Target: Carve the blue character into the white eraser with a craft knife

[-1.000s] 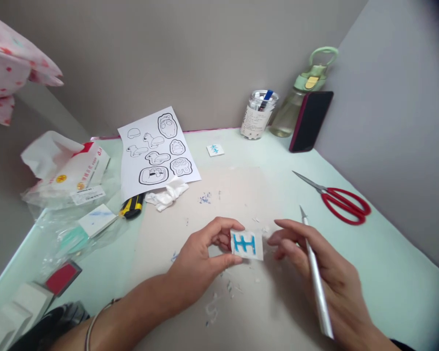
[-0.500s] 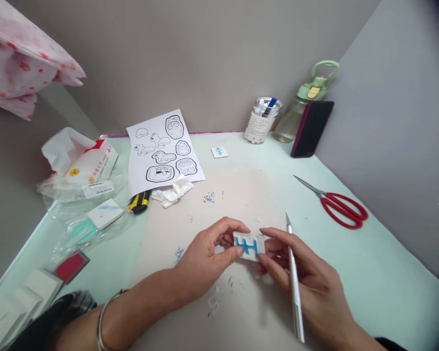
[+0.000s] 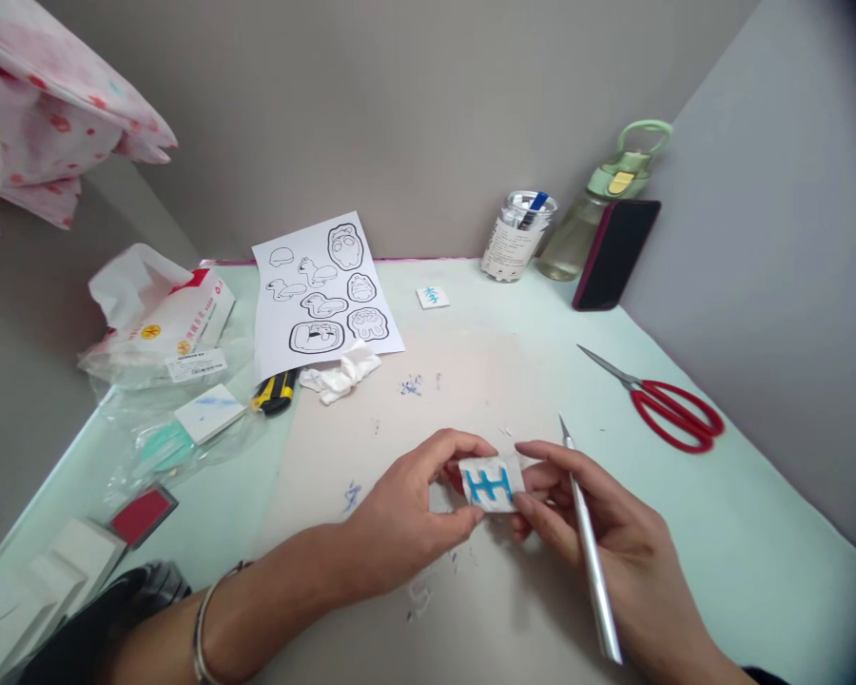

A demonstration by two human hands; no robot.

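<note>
A small white rubber-like block (image 3: 490, 484) with raised blue strokes on its carved face is held up over the beige mat. My left hand (image 3: 428, 495) grips its left side between thumb and fingers. On the block's right edge rest the thumb and fingers of my right hand (image 3: 599, 533). A silver craft knife (image 3: 593, 561) also lies in the right hand, tucked between its fingers with the blade pointing away from me. The underside of the block and some fingertips are hidden.
Red-handled scissors (image 3: 674, 414) lie right. A phone (image 3: 617, 255), water bottle (image 3: 571, 233) and pen jar (image 3: 517, 238) stand behind. A printed sheet (image 3: 275, 323), crumpled tissue (image 3: 340, 373), yellow-black cutter (image 3: 275, 392), tissue pack (image 3: 171, 319) and red ink pad (image 3: 141, 516) are left. Carving scraps dot the mat (image 3: 328, 447).
The view has shifted slightly. The left thumb has slid from the block's face to its lower left edge, showing more of the blue strokes. The craft knife leans over more.
</note>
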